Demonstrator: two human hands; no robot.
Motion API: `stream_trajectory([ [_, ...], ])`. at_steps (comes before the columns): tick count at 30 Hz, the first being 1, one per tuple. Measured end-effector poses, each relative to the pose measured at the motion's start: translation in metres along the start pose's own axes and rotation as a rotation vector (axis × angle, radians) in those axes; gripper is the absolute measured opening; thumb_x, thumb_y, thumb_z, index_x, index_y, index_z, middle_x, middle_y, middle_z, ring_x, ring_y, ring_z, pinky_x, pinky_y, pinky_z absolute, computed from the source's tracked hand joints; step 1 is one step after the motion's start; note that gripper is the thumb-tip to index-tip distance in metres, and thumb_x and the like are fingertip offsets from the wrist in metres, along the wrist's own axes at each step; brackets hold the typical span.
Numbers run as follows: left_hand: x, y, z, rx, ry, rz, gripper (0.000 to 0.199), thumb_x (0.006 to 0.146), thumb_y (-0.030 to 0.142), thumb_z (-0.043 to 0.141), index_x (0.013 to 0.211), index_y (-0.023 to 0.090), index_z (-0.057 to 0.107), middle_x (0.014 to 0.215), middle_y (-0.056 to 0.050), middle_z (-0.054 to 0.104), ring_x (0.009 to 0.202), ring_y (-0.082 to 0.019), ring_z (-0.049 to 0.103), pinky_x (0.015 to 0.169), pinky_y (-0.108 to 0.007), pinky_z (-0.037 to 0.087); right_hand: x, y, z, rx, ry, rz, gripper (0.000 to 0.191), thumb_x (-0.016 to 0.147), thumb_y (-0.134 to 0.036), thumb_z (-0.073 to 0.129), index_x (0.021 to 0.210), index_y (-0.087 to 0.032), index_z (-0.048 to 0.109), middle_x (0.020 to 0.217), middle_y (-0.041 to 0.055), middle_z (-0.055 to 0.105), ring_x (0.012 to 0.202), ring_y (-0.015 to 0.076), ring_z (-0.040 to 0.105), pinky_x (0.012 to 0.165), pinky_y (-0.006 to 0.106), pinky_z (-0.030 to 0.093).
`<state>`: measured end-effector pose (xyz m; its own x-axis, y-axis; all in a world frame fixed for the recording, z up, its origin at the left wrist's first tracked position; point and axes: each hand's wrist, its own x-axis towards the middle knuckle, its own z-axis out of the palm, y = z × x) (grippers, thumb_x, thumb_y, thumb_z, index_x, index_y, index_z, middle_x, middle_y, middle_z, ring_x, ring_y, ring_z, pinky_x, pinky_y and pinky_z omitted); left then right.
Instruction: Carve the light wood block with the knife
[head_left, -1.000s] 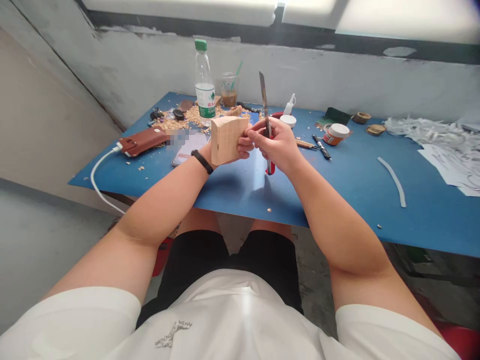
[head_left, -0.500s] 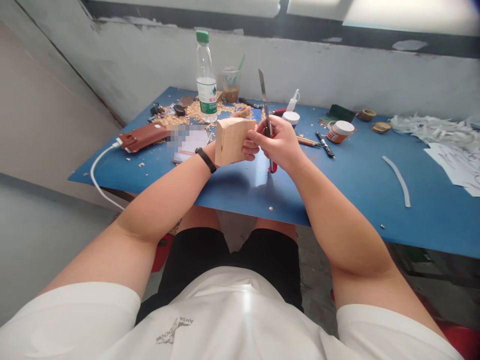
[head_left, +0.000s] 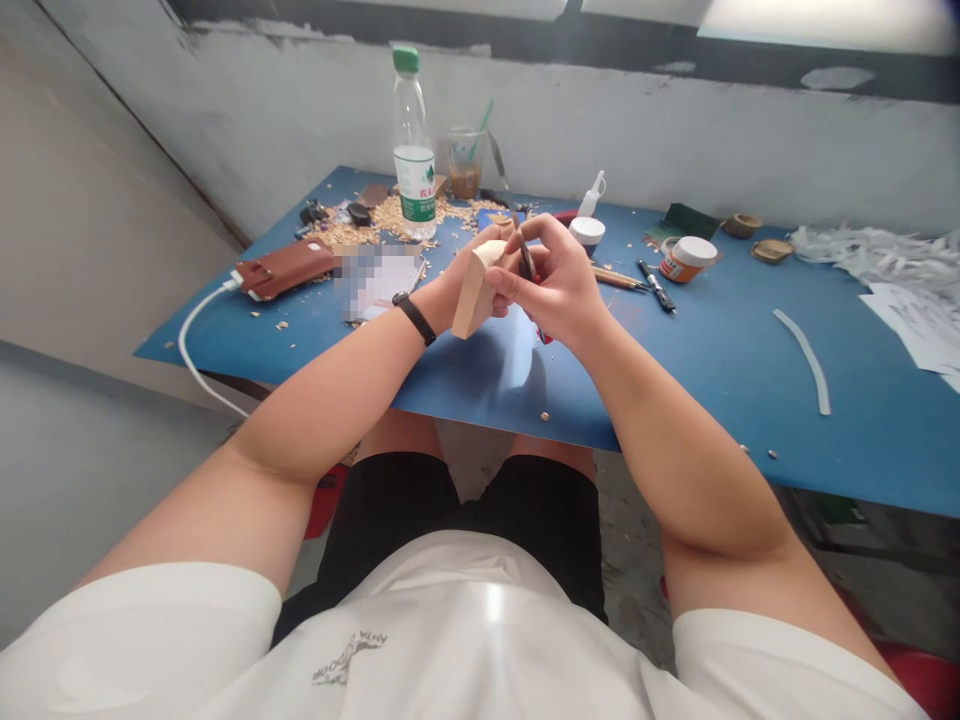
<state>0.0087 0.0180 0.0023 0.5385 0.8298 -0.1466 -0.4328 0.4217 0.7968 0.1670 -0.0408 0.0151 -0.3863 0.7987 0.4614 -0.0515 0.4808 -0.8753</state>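
Note:
A pale wooden block [head_left: 474,290] is held above the near part of the blue table, its narrow side turned toward me. My left hand [head_left: 454,278], with a black band on the wrist, is closed around the block from behind, so most of its fingers are hidden. My right hand [head_left: 559,275] grips a knife [head_left: 498,155] with a long thin blade that points up and away. Its thumb rests against the block's right side. Part of a red and dark handle shows below the right fingers.
Wood shavings [head_left: 386,215] lie around a water bottle [head_left: 415,190] and a plastic cup [head_left: 465,170]. A brown case [head_left: 286,268] with a white cable is at left. Jars [head_left: 688,260], a marker [head_left: 657,288], a glue bottle [head_left: 592,197] and white strips [head_left: 862,245] sit to the right.
The block has turned from showing its broad face to showing its narrow side. The knife has tilted away and left, and the right hand has moved over the block's upper edge.

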Motion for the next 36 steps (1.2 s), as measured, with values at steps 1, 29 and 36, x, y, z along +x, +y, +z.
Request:
stream_trajectory([
  [1, -0.003, 0.001, 0.002, 0.048, -0.008, -0.006, 0.045, 0.125, 0.042, 0.048, 0.087, 0.021, 0.06, 0.06, 0.004, 0.05, 0.047, -0.016, 0.05, 0.05, -0.025, 0.038, 0.001, 0.005, -0.001, -0.016, -0.01, -0.006, 0.071, 0.086, -0.088, 0.095, 0.11, -0.034, 0.056, 0.079, -0.0079, 0.058, 0.065, 0.0161, 0.063, 0.06, 0.037, 0.066],
  [29, -0.01, 0.018, -0.003, 0.208, -0.01, -0.148, 0.064, 0.118, 0.073, 0.052, 0.075, 0.027, 0.055, 0.056, 0.001, 0.046, 0.054, -0.014, 0.035, 0.055, -0.033, 0.03, 0.009, 0.016, -0.023, -0.686, 0.119, -0.331, 0.036, 0.113, -0.054, 0.059, 0.117, -0.023, 0.076, 0.074, -0.0044, 0.051, 0.07, 0.0166, 0.052, 0.075, 0.036, 0.044],
  [36, 0.001, 0.009, -0.006, 0.227, 0.074, 0.006, 0.055, 0.123, 0.058, 0.044, 0.083, 0.023, 0.059, 0.064, -0.002, 0.057, 0.052, -0.016, 0.049, 0.05, -0.029, 0.035, 0.008, 0.013, -0.017, -0.616, -0.005, -0.46, 0.039, 0.115, -0.058, 0.062, 0.126, -0.023, 0.075, 0.081, -0.0029, 0.063, 0.069, 0.0137, 0.052, 0.073, 0.033, 0.048],
])
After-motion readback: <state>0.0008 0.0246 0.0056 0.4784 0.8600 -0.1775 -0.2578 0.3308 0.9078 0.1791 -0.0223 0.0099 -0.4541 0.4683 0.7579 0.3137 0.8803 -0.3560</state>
